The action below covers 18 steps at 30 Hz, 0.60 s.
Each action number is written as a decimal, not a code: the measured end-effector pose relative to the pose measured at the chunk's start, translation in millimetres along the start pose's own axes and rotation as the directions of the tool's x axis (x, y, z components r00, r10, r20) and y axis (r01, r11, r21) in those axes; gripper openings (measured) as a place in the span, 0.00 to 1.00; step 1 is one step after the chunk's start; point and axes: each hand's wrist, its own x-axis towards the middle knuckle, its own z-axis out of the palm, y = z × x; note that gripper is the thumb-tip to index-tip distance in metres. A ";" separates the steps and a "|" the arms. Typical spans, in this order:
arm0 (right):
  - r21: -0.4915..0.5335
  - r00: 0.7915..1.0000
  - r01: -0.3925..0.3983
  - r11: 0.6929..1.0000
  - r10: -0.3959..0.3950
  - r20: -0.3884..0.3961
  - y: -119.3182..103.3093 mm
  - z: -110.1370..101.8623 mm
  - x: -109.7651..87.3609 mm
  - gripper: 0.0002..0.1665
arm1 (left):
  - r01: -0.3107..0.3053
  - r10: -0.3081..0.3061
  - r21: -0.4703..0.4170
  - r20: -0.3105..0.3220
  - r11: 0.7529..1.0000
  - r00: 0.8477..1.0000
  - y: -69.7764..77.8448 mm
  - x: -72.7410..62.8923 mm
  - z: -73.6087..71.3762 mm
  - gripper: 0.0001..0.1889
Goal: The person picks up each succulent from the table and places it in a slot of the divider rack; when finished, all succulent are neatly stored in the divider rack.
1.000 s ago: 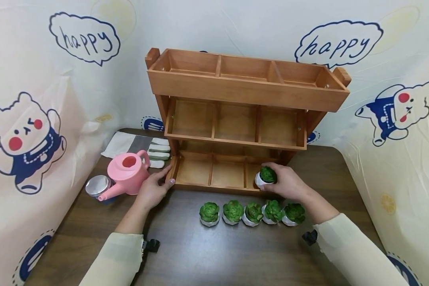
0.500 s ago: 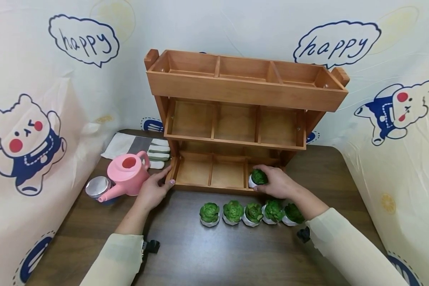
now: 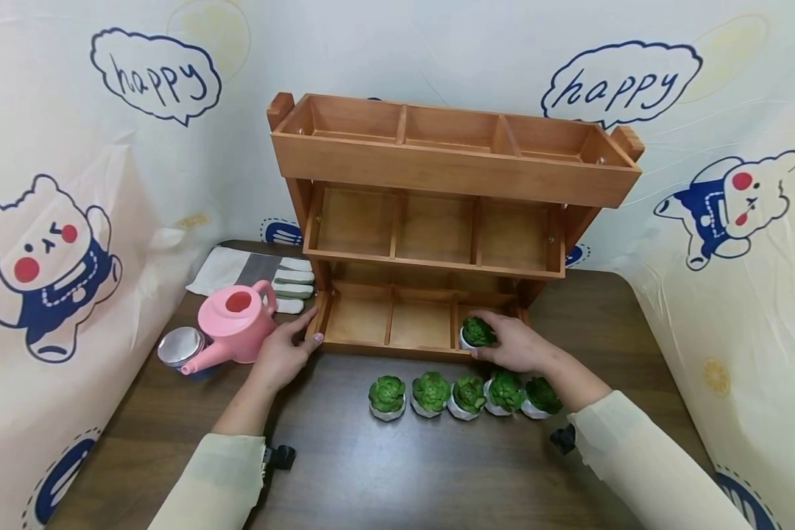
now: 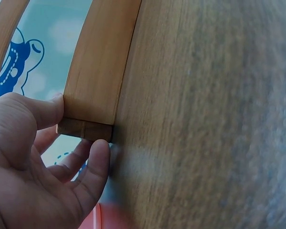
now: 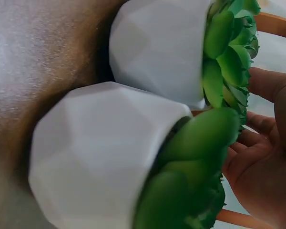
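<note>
A three-tier wooden plant stand (image 3: 450,165) stands at the back of the table, each tier split into three compartments. My left hand (image 3: 286,355) grips the left front corner of its lowest tier. In the left wrist view the thumb (image 4: 50,112) lies against the front board (image 4: 97,67), with fingers at the board's end. My right hand (image 3: 518,341) holds a small potted succulent (image 3: 478,333) in the right compartment of the bottom tier. In the right wrist view, nearer white faceted pots (image 5: 100,148) and green leaves hide the fingertips and the held pot.
Several potted succulents (image 3: 430,394) stand in a row on the table before the stand. To the left are a pink watering can (image 3: 237,320), a silver-lidded tin (image 3: 182,346) and striped gloves (image 3: 241,269). A printed cloth (image 3: 397,44) hangs behind and at the sides.
My right hand has moved left with the potted succulent, from the right part of the bottom compartment towards its divider. The left hand stays at the stand's corner.
</note>
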 end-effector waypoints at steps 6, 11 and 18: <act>0.015 0.999 0.027 1.000 -0.026 -0.022 4.8 -0.5 -7.5 0.48 | -0.005 0.005 0.003 -0.003 1.000 1.000 0.2 -0.2 0.7 0.34; 0.052 0.998 0.048 0.997 -0.046 -0.044 9.6 -2.2 -13.7 0.47 | -0.005 0.005 0.005 -0.004 1.000 1.000 0.2 0.4 1.3 0.34; 0.115 0.996 0.068 0.991 -0.061 -0.061 10.7 -6.9 -25.2 0.45 | -0.003 0.003 -0.004 -0.002 1.000 1.000 0.6 0.3 1.9 0.34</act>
